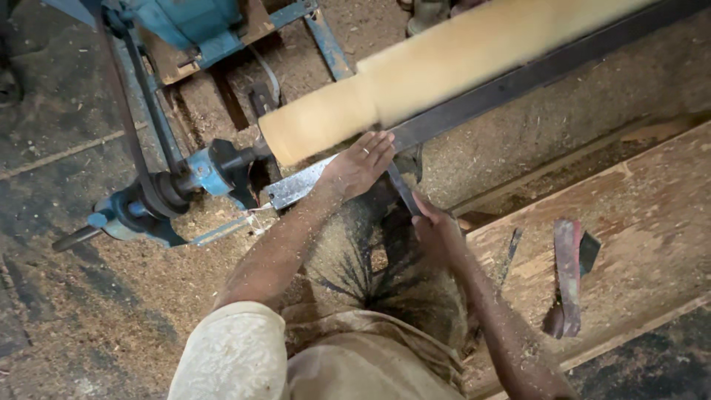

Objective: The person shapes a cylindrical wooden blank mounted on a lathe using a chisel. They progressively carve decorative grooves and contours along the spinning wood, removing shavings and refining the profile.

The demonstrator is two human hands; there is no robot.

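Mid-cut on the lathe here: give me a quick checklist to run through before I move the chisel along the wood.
1. Left hand pressing the chisel onto the tool rest: ok.
2. Right hand gripping the chisel's rear end: ok.
3. Fingers clear of the spinning wooden cylinder: not ok, very close.
4. Cutting edge contact with the wood: cannot tell, hidden by the left hand.
5. Spare tools on the plank, away from the hands: ok.
6. Drive belt seated on its pulley: cannot tell.
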